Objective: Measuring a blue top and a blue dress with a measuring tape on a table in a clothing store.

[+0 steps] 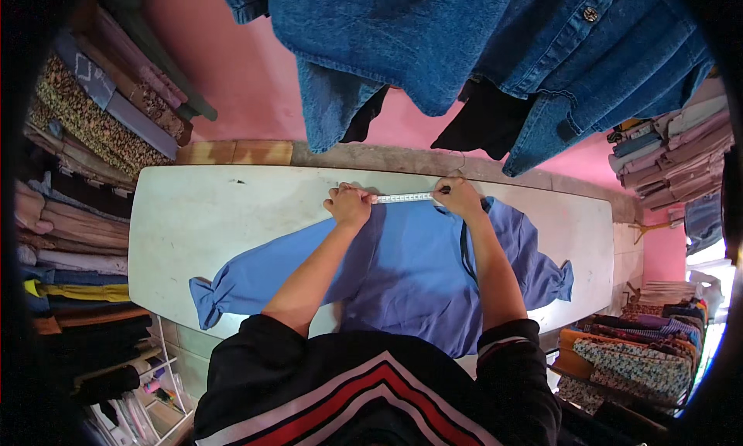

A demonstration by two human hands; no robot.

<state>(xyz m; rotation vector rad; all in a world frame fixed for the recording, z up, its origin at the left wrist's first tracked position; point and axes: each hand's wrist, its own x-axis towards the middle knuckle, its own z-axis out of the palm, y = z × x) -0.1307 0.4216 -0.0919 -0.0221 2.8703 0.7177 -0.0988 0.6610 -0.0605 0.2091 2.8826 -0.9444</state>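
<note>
A blue long-sleeved garment [418,266] lies spread on a white table [191,214], its gathered cuffs out to both sides. Along the garment's upper edge a white measuring tape [404,197] is stretched between my hands. My left hand [351,206] pinches one end of it near the left shoulder seam. My right hand [458,195] grips the tape beside the neckline, with something small and dark between its fingers. A dark cord or strip [466,251] hangs from the neckline, partly hidden by my right forearm.
Denim shirts [395,40] hang overhead in front of a pink wall [220,57]. Folded and hanging clothes [87,214] crowd the left side. More folded clothes [676,144] and a rack of patterned garments [638,353] stand at the right. A wire shelf [168,388] is at lower left.
</note>
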